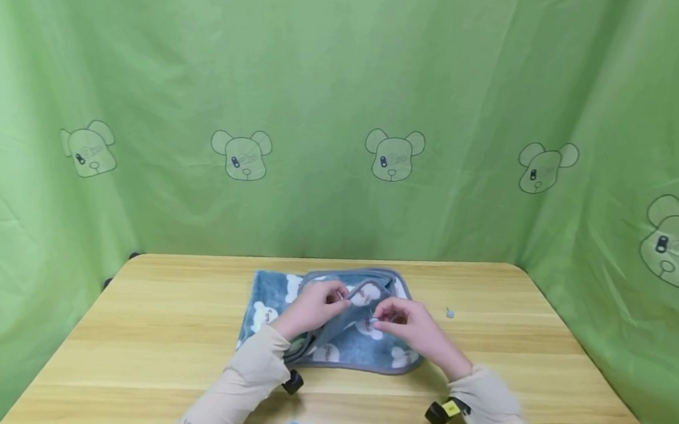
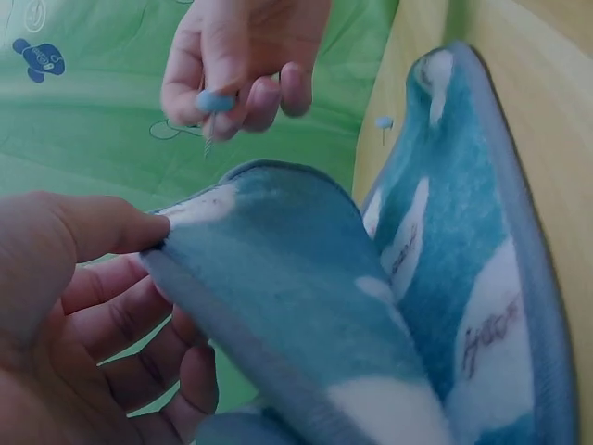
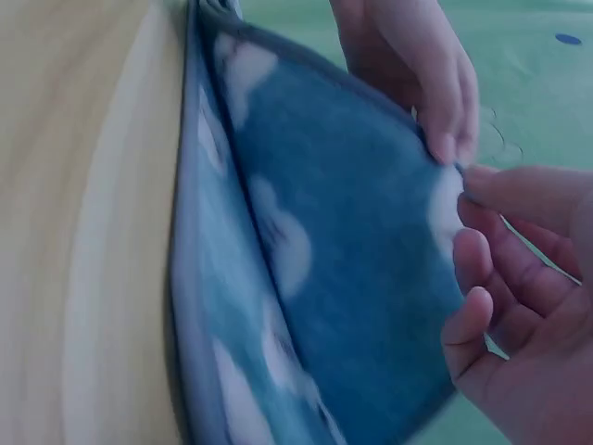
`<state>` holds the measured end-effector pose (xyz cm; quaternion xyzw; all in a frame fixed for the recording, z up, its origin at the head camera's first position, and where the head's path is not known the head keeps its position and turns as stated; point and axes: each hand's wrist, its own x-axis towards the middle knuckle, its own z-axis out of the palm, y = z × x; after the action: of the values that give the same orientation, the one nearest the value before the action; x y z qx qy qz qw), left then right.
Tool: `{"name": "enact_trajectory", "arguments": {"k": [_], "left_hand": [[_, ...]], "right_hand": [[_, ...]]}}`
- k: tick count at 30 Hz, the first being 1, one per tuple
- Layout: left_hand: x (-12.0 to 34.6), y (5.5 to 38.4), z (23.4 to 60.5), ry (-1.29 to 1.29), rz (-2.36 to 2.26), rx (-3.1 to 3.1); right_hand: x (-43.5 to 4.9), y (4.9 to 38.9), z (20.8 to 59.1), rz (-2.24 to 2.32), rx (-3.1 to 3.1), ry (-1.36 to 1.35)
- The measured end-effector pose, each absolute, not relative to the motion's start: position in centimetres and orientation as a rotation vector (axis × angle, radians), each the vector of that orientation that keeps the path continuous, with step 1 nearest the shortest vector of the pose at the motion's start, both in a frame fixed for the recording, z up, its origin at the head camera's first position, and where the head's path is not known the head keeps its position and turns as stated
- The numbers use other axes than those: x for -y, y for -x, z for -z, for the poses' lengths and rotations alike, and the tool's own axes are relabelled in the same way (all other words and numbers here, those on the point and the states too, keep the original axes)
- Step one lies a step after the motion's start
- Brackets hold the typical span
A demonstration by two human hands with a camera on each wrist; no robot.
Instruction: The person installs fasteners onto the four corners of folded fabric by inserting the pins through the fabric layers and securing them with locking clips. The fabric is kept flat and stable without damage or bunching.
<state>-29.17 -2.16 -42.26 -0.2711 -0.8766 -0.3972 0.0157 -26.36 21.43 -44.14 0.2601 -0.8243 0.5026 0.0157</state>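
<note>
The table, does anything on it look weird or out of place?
Maybe: a loose pin sits right of the blanket. It looks odd because it's all alone with its thin shaft bare, while a similar pin is in the right hand. Nothing looks spilled.

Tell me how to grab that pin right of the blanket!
Pinch the pin by its round blue knob, probably coming from the side nearest you: the knob is the wide part, and the thin spike shows on its far side.
</note>
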Motion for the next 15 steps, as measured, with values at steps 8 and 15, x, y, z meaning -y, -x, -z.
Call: {"name": "enact_trajectory", "arguments": {"k": [8, 15], "left_hand": [[1.8, 28.7, 42.4, 0.818, 1.34, 2.671], [1.7, 28.8, 43.0, 0.818, 1.413, 2.642]], "right_hand": [[-19.6, 26.5, 45.0, -1.675, 2.511, -0.688], [-19.0, 26.3, 45.4, -1.651, 2.5, -0.62]]}}
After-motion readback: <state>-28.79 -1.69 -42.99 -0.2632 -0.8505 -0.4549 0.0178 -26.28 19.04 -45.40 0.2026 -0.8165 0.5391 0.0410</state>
